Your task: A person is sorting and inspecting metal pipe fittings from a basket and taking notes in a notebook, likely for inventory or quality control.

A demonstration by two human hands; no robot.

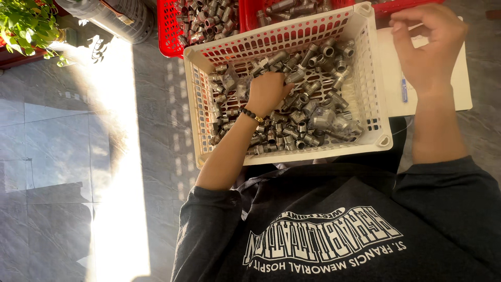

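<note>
Grey floor tiles [62, 156] lie sunlit at nine o'clock. From the head view, a white basket [371, 78] of metal fittings [313, 117] sits at twelve o'clock before the person. Left hand [267, 93] rests curled among the fittings; whether it grips one cannot be told. Right hand [428, 44] hovers at two o'clock over a white board [462, 83], fingers loosely bent, holding nothing visible. Red baskets [169, 31] stand behind.
</note>
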